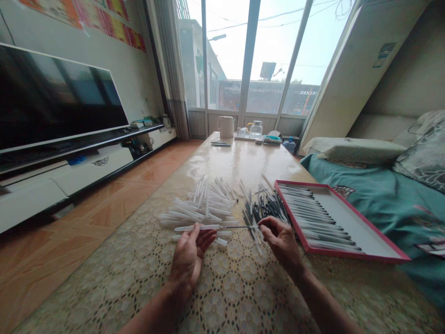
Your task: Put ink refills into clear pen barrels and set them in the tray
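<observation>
In the head view, your left hand point(194, 248) has its thumb and fingers pinching a pale tube point(200, 228), which lies almost level above the desk point(229, 287), its other fingers curled below it. Your right hand point(280, 239) has thumb and forefinger pinched on the far end of a thin dark rod point(239, 227). The rod runs in line with the tube and meets its right end; you cannot tell how far inside it reaches. Just beyond your left hand is a loose pile of white tubes point(198, 204), and just beyond your right is a heap of dark pieces point(266, 206). To the right of that heap sits a red-rimmed box point(351, 221), with pens point(323, 218) laid side by side along its left part. At the desk's far end stand a pale jug point(226, 126) and a glass pot point(256, 128), well apart from your hands.
</observation>
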The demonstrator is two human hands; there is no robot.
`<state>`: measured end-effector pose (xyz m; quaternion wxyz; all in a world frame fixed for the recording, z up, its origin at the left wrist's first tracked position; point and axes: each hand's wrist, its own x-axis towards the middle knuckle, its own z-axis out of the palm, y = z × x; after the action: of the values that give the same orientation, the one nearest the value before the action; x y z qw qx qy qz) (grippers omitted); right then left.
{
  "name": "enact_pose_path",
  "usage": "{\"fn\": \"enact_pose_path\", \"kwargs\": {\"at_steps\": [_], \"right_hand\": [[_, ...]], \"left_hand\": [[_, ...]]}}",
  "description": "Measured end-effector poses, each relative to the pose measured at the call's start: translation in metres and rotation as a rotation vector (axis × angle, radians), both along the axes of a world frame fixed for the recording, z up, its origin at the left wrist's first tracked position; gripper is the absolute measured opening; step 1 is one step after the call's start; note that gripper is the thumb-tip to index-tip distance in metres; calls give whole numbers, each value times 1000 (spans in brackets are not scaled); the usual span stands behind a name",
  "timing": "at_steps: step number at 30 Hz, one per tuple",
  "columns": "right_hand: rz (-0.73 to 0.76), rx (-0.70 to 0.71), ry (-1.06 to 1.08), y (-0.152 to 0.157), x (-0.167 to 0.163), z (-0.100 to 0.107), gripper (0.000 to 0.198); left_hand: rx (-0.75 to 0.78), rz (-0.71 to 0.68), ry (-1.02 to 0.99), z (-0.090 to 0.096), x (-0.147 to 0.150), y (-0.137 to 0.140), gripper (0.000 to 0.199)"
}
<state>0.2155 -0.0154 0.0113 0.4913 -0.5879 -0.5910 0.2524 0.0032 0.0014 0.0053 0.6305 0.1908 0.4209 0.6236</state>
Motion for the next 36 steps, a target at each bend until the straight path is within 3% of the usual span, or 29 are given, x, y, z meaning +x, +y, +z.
{"fn": "enact_pose_path", "kwargs": {"at_steps": [7,12,17,19,22,25,29,36], "right_hand": [[45,-1,-1,0,-5,-5,21],[233,-33,124,-3,-18,-14,25],[374,-15,121,-11,-29,-9,33],[274,13,-3,-10,-21,-5,32],[-72,86,-358,-2,3,-6,24],[-277,37,-701,5,26,-13,15],[-325,-49,-909,8,34,-18,10],[-295,-36,-962,9,30,-20,8]], "left_hand": [[19,-69,13,0,3,-4,5],[26,-167,-3,-1,7,-7,7],[13,-310,-106,-3,8,-9,6],[-35,-283,-185,-3,7,-9,10],[-97,-178,-274,-1,4,-8,20],[-117,-152,-300,2,3,-7,21],[-118,-179,-250,2,5,-8,18],[-42,-248,-188,-2,6,-8,10]]}}
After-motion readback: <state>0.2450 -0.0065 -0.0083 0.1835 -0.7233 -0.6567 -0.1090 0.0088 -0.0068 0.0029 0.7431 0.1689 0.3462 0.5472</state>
